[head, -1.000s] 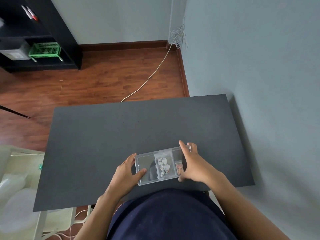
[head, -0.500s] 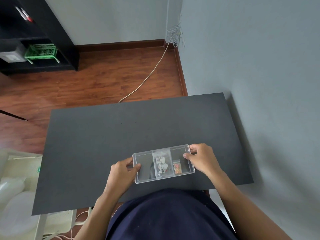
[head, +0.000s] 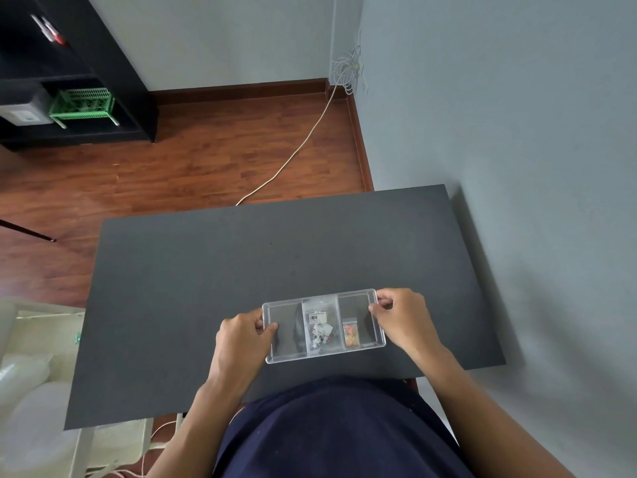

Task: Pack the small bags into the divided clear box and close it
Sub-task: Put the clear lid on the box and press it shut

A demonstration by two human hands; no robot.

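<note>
The divided clear box [head: 370, 345] lies flat near the front edge of the black table [head: 241, 270], lid down over three compartments. A bag with a barcode label [head: 319, 327] fills the middle compartment. A smaller bag of orange bits [head: 351, 337] lies in the right one. The left compartment shows something dark that I cannot make out. My left hand [head: 243, 338] pinches the box's left end, thumb on top. My right hand [head: 401, 317] pinches the right end near its far corner.
A grey wall runs along the table's right side. A white cable [head: 300, 146] crosses the wooden floor beyond the table. A black shelf with a green basket [head: 81, 103] stands at far left. White plastic items [head: 31, 391] sit left of the table.
My right hand slid off the top of the box to its right end, uncovering the right compartment. My left hand shifted to pinch the left end. The box stays in place.
</note>
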